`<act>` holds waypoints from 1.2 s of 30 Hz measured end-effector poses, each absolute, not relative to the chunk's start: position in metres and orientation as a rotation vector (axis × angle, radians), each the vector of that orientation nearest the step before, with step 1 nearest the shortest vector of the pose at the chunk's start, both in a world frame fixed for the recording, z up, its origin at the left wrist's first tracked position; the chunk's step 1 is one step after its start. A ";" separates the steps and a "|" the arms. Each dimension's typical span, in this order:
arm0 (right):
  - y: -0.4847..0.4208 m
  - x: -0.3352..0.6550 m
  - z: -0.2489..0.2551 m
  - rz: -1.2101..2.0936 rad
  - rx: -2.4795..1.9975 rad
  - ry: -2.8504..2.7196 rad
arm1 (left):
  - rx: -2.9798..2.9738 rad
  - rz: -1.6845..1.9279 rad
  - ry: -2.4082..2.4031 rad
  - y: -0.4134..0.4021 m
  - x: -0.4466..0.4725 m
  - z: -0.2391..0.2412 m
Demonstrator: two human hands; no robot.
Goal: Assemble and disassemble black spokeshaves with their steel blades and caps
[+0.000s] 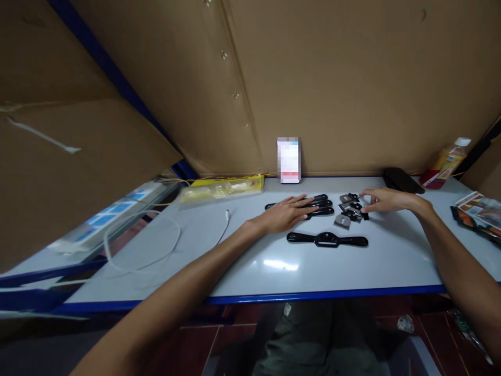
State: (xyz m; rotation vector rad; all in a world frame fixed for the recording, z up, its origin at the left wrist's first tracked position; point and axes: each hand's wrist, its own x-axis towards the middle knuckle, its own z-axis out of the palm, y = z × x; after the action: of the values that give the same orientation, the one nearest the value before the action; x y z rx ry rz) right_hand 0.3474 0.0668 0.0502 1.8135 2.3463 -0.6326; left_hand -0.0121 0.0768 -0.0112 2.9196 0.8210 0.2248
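My left hand (287, 213) lies flat, fingers spread, over several black spokeshave bodies (324, 203) set side by side, hiding their middles. Closer to the front edge, one more spokeshave body (327, 239) lies by itself, its two handles pointing left and right. To the right of the covered group is a loose pile of grey spokeshave blades (343, 221) and small black metal plates (355, 207). My right hand (385, 200) reaches the pile's right side, its fingertips apart at the black plates. Nothing shows lifted in that hand.
A phone (289, 161) leans on the cardboard wall behind. Along the back lie a yellow package (223, 189) and a dark case (403, 180). A drink bottle (448, 162) and plastic packets (477, 211) are at right. A white cable (146, 269) loops beside a power strip (105, 219) at left.
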 end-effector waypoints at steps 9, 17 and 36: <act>0.070 0.313 0.004 -0.271 1.808 2.697 | 2.912 0.188 1.088 0.104 -0.050 -0.019; 0.058 0.273 -0.028 -0.091 1.841 2.851 | 2.906 0.206 1.086 0.109 -0.054 -0.022; 0.063 0.308 0.032 0.026 2.088 2.689 | 3.008 0.418 1.070 0.055 -0.026 0.009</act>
State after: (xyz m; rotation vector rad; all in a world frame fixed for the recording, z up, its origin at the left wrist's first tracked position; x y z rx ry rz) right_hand 0.3083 0.0632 0.0316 2.0884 2.6892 0.0257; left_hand -0.0258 0.0552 0.0094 3.0076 1.0699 0.4181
